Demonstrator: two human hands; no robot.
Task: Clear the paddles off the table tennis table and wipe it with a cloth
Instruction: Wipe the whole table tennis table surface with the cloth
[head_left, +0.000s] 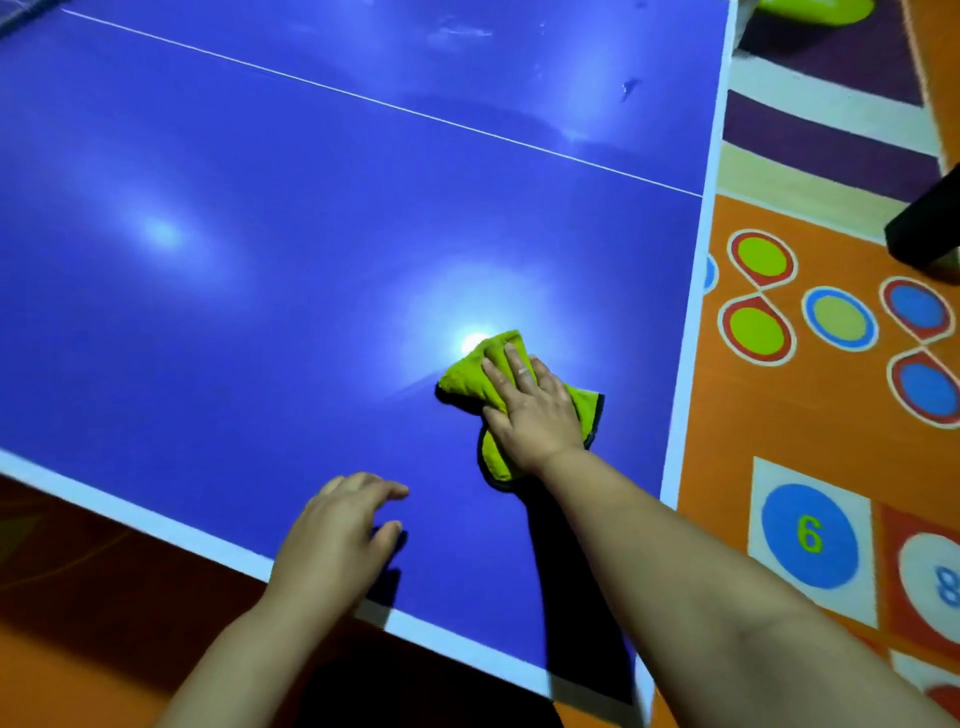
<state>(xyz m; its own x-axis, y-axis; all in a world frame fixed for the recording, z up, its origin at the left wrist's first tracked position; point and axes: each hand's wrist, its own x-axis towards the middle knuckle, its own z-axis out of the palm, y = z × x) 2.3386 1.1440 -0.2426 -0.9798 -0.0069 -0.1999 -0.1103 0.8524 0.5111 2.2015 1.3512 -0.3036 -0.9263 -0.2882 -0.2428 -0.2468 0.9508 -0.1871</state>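
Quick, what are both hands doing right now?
Left hand: open, holding nothing, over the blue table tennis table.
Right hand: open, pressing the yellow-green cloth.

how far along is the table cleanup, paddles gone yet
Done: no paddles show on the visible table. In hand: the right hand presses the yellow-green cloth flat near the right edge; the left hand rests by the near edge. Left: smudges beyond the white line look unwiped.
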